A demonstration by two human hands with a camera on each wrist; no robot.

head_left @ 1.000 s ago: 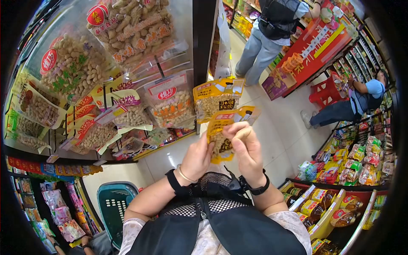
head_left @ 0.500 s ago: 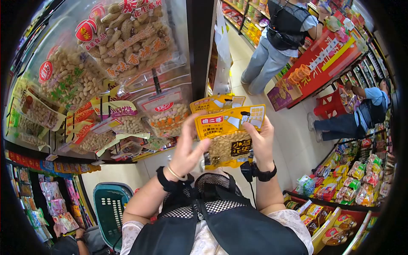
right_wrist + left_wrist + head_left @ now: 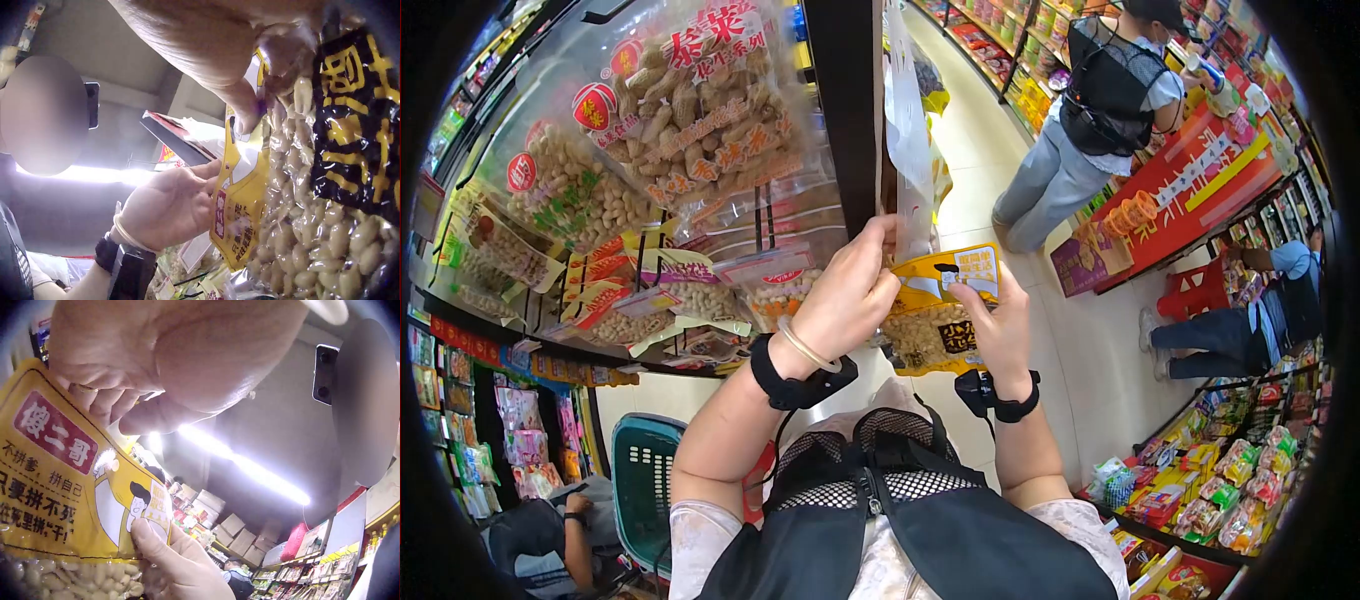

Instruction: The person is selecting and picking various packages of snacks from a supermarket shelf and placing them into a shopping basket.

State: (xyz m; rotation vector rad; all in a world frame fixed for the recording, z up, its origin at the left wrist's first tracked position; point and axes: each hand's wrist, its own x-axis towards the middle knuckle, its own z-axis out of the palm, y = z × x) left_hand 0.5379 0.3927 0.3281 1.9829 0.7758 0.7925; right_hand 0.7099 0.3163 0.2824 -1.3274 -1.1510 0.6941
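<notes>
My right hand [image 3: 1000, 325] grips a yellow bag of shelled peanuts [image 3: 925, 337] at its right side, thumb laid across the printed front. Through the clear lower window, pale kernels show beside a black label [image 3: 353, 119]. In the head view my left hand [image 3: 855, 285] is raised at the bag's upper left corner, close to the dark rack post [image 3: 845, 110]. The left wrist view shows its fingers [image 3: 115, 403] bent beside the bag's printed top, partly hidden by it. I cannot tell whether that hand holds anything.
Large bags of unshelled peanuts [image 3: 700, 110] hang on the rack at left. A green shopping basket [image 3: 645, 480] stands behind on the left. One person [image 3: 1090, 110] stands up the aisle near a red display [image 3: 1190, 190]; another [image 3: 1250, 320] is at right beside a red basket [image 3: 1193, 292].
My left hand has left the bag's left edge and moved up toward the rack post. The right hand keeps its grip on the peanut bag, which was turned to face me earlier.
</notes>
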